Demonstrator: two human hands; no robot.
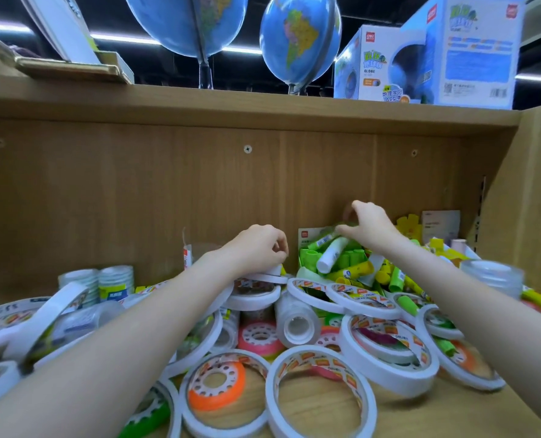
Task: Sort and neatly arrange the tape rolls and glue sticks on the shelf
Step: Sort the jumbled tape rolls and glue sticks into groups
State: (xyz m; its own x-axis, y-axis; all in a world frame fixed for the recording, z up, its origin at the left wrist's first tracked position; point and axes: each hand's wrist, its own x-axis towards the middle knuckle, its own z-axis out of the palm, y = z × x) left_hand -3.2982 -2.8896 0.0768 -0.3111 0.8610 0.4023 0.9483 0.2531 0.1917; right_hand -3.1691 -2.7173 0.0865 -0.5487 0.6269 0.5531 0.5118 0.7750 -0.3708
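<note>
White tape rolls [321, 393], wide paper rings with orange, pink and green cores showing through, lay heaped across the front of the wooden shelf [452, 415], some flat, some tipped against each other. Among them a clear roll [297, 324] lay on its side, its core facing me. Both my arms reached over this pile toward the back. My left hand [256, 248] had its fingers curled on the rim of a thin white roll [267, 277] that topped a short stack near the middle; I judged I was lifting or steadying it. Farther back and to the right, my right hand [368, 224] pinched at the top of a heap of glue sticks [342, 257], green and yellow tubes with one white one lying across them; motion blur kept me from telling which stick my fingers closed on. Sorting looked barely begun, since tape and glue overlapped at the heap's edge. The next move called for pulling sticks clear without toppling the rest. Globes [297, 42] stood on the board above.
</note>
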